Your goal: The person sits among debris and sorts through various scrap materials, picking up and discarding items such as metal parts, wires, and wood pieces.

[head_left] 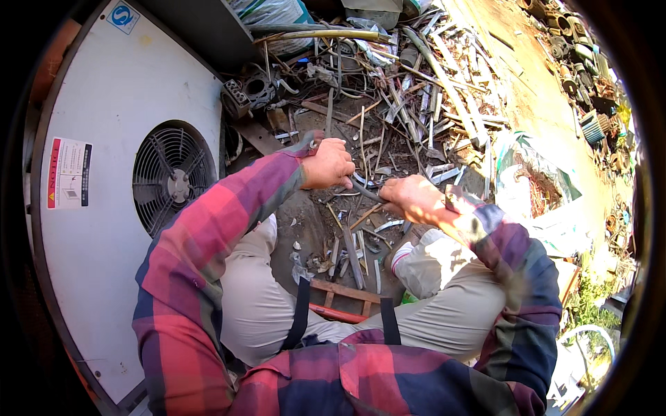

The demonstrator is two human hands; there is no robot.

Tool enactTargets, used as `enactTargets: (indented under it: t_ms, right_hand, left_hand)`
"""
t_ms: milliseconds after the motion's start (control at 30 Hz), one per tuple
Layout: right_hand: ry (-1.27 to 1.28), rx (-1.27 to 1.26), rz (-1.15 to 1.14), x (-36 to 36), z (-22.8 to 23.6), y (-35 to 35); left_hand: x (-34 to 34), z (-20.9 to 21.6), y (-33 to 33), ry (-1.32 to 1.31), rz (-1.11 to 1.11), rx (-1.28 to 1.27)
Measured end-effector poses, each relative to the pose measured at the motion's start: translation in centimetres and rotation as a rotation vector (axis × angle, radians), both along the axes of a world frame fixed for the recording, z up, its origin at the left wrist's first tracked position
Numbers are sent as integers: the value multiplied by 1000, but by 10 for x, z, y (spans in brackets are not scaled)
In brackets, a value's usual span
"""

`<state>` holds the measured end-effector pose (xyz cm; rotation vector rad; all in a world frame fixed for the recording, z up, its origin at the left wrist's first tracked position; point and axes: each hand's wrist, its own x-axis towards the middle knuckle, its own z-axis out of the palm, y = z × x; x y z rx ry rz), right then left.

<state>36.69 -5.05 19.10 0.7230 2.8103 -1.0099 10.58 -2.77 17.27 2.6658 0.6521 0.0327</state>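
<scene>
My left hand (327, 165) is closed in a fist around a grey cable (365, 192), in front of me at the middle of the view. The other end of this short span runs into my right hand (415, 197), whose fingers are wrapped round it. Between the two fists the cable slants down toward the right, held above the littered ground. Both fists hide the parts inside them. On the ground below lie cut strips (354, 258) and other scraps, near my shoes.
A white metal cabinet with a round fan grille (173, 177) stands close on my left. A scrap heap (409, 90) of strips and wires spreads ahead. At right sits an open plastic sack (538, 184) with wire inside. A wooden frame (343, 297) lies between my legs.
</scene>
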Motion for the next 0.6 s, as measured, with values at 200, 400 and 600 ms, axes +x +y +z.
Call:
enactTargets:
  t_ms: [200, 400, 600]
  right_hand:
    - [213, 211, 58, 32, 25, -2]
    - [5, 153, 57, 15, 69, -53]
    - [-28, 52, 54, 10, 95, -84]
  left_hand:
    - [26, 65, -44, 66, 257, -14]
    - [30, 108, -143, 42, 496, 7]
    - [34, 109, -205, -145, 586, 136]
